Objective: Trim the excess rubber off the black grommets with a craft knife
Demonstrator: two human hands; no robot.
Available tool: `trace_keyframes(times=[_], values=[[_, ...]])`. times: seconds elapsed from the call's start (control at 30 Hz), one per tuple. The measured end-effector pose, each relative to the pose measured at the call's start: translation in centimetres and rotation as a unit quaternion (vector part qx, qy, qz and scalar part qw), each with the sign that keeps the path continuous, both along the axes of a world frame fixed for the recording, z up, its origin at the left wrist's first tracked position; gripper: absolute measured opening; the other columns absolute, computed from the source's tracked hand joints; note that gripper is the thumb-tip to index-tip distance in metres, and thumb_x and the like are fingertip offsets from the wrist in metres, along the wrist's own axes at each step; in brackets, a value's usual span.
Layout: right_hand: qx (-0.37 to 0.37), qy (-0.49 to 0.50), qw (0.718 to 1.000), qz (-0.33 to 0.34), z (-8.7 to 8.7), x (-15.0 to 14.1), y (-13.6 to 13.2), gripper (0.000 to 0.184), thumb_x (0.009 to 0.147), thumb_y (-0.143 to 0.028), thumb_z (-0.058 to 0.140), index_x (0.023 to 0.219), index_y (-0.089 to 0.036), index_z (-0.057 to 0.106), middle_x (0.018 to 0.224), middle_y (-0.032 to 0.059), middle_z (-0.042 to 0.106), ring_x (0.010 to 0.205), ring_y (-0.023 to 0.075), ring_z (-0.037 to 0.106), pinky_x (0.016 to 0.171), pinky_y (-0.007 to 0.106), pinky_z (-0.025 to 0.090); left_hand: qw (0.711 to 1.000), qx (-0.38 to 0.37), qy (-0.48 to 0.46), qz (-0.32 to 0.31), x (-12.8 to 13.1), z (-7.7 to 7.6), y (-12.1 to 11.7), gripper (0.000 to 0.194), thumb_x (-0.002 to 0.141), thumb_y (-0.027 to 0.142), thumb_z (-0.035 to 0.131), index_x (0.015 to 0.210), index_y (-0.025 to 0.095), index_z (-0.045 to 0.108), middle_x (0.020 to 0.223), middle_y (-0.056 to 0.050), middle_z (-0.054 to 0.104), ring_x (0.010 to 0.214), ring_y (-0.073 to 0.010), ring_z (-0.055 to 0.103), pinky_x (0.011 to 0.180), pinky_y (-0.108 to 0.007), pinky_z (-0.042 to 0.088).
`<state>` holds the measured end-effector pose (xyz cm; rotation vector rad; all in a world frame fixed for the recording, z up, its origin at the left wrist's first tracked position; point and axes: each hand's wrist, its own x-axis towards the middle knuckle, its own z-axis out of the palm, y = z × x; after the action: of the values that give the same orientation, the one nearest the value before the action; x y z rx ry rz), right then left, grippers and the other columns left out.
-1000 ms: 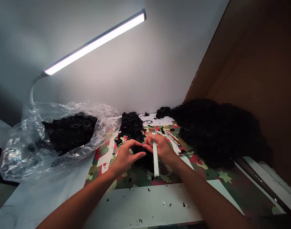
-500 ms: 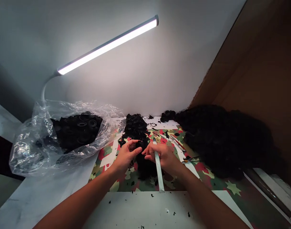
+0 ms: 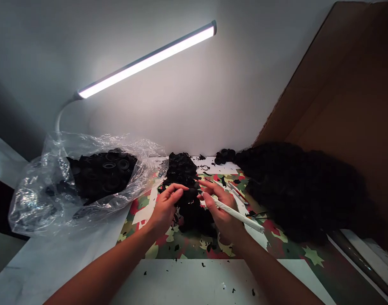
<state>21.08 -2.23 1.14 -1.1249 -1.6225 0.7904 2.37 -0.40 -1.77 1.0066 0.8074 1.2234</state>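
Observation:
My left hand (image 3: 167,204) is closed, thumb and forefinger pinching the left side of a small round black rubber part (image 3: 191,195). Facing it, my right hand (image 3: 224,212) holds a thin tool with a white-wrapped handle (image 3: 240,217) between thumb and fingers. The handle slants down to the right, and the tool's tip is near the black part, too dark to make out. Right-hand fingertips are close to the part; I cannot tell whether they touch it. Beneath both hands lies a heap of black pieces (image 3: 194,218) on a camouflage-patterned sheet (image 3: 158,245).
A clear plastic bag (image 3: 31,203) with black rings (image 3: 109,166) stands left. A large black pile (image 3: 295,190) sits right, before a cardboard panel (image 3: 349,84). Thin tools (image 3: 238,193) lie right of my hands. Black scraps (image 3: 203,264) dot the white board (image 3: 174,284). A lit lamp (image 3: 149,61) hangs above.
The white-handled tool has swung from pointing toward me to slanting out to the right. My right hand has turned and its fingers have opened out around the black part.

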Motion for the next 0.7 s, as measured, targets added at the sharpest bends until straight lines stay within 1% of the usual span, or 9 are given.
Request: trace_keyframes(times=[0.03,0.1,0.13,0.17,0.27,0.33,0.4,0.5,0.7], values=[[-0.011,0.009,1.000,-0.005,-0.14,-0.05,-0.08,0.024,0.097,-0.040,0.053,0.112,-0.025,0.062,0.093,0.0034,0.071,0.085,0.0211,0.069,0.073,0.033,0.054,0.999,0.015,0.025,0.014,0.00,0.00,-0.01,0.027,0.084,0.039,0.068,0.105,0.022,0.069,0.094,-0.003,0.070,0.086,-0.0193,0.064,0.079,-0.030,0.049],[-0.005,0.010,1.000,-0.011,-0.34,-0.10,-0.15,0.017,0.094,-0.039,0.058,0.099,-0.024,0.062,0.094,0.0038,0.073,0.087,0.0219,0.070,0.075,0.033,0.054,0.997,0.038,0.059,0.026,0.04,-0.02,0.00,0.043,0.078,0.035,0.077,0.119,0.026,0.064,0.101,-0.002,0.068,0.089,-0.0181,0.064,0.079,-0.028,0.049],[0.015,0.001,1.000,-0.010,-0.37,-0.11,-0.13,0.014,0.093,-0.038,0.059,0.092,-0.024,0.062,0.098,0.0047,0.073,0.091,0.0228,0.069,0.079,0.035,0.053,0.996,0.047,0.066,0.026,0.06,-0.03,0.00,0.050,0.076,0.033,0.079,0.123,0.027,0.061,0.105,-0.003,0.068,0.093,-0.0184,0.064,0.081,-0.028,0.049],[0.042,-0.014,0.999,-0.005,-0.35,-0.12,-0.09,0.014,0.093,-0.036,0.060,0.086,-0.024,0.061,0.104,0.0057,0.073,0.098,0.0241,0.068,0.086,0.038,0.052,0.996,0.053,0.069,0.025,0.08,-0.07,0.01,0.052,0.075,0.032,0.081,0.123,0.027,0.061,0.107,-0.003,0.067,0.097,-0.0189,0.063,0.083,-0.027,0.049],[0.111,-0.058,0.992,0.023,-0.17,-0.15,0.11,0.013,0.091,-0.029,0.061,0.080,-0.024,0.058,0.125,0.0069,0.069,0.121,0.0278,0.059,0.104,0.047,0.041,0.995,0.053,0.081,0.009,0.08,-0.28,0.04,0.038,0.075,0.031,0.081,0.108,0.023,0.064,0.101,-0.003,0.066,0.095,-0.0187,0.062,0.079,-0.026,0.048],[0.115,-0.075,0.990,0.042,-0.10,-0.17,0.21,0.012,0.092,-0.027,0.059,0.080,-0.025,0.057,0.131,0.0063,0.066,0.129,0.0279,0.053,0.108,0.049,0.037,0.995,0.053,0.088,-0.005,0.04,-0.44,0.04,0.032,0.076,0.033,0.080,0.100,0.021,0.063,0.094,-0.002,0.064,0.088,-0.0176,0.060,0.074,-0.026,0.047],[0.103,-0.078,0.990,0.052,-0.12,-0.17,0.27,0.012,0.093,-0.027,0.057,0.082,-0.025,0.055,0.129,0.0056,0.068,0.130,0.0271,0.053,0.109,0.049,0.035,0.994,0.059,0.090,-0.015,-0.01,-0.50,0.01,0.031,0.076,0.033,0.080,0.099,0.021,0.062,0.091,-0.002,0.063,0.084,-0.0170,0.059,0.071,-0.026,0.046],[0.088,-0.084,0.991,0.048,-0.29,-0.11,0.30,0.011,0.093,-0.027,0.056,0.082,-0.025,0.055,0.122,0.0046,0.070,0.126,0.0274,0.056,0.107,0.049,0.036,0.993,0.071,0.091,-0.028,-0.01,-0.36,-0.11,0.030,0.078,0.031,0.079,0.100,0.021,0.061,0.092,-0.001,0.061,0.084,-0.0164,0.057,0.072,-0.026,0.045],[0.078,-0.094,0.991,0.050,-0.55,0.02,0.36,0.010,0.094,-0.027,0.057,0.084,-0.025,0.057,0.116,0.0028,0.071,0.117,0.0259,0.060,0.102,0.045,0.037,0.987,0.099,0.121,-0.020,-0.02,-0.31,-0.15,0.026,0.081,0.027,0.076,0.101,0.021,0.058,0.094,-0.001,0.062,0.086,-0.0158,0.057,0.074,-0.026,0.045]])
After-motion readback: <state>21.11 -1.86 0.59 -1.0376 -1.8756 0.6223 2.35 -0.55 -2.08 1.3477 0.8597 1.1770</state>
